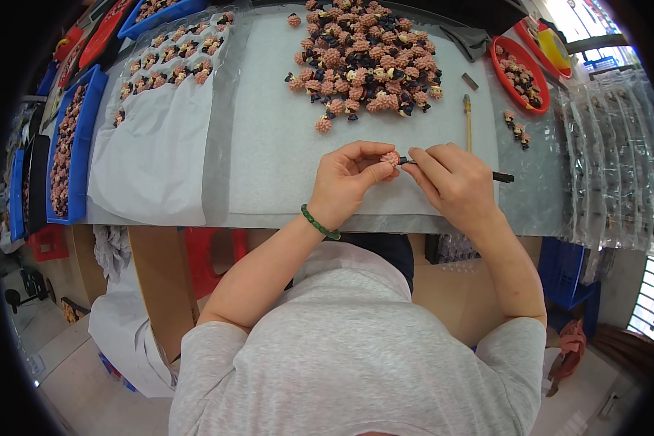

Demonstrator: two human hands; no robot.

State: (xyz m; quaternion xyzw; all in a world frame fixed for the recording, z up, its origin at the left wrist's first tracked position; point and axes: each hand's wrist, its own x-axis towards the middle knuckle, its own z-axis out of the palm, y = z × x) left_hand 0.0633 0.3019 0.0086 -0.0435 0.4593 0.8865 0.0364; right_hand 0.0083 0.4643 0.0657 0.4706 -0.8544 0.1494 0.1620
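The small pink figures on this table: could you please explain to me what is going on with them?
A person holds one small pink and dark figure in the left hand. The right hand holds a thin black tool, pointing toward the figure's dark end; whether they touch is too small to tell. A big pile of similar figures lies beyond the hands, and more lie in rows on a white sheet to the left.

A light grey, finely mottled shirt (356,349) with short sleeves (512,356) and a partly visible dark lower garment (389,247) are worn, with a green beaded bracelet (317,224) around the left wrist (324,212), while left hand (345,178) and right hand (458,182) are bare.
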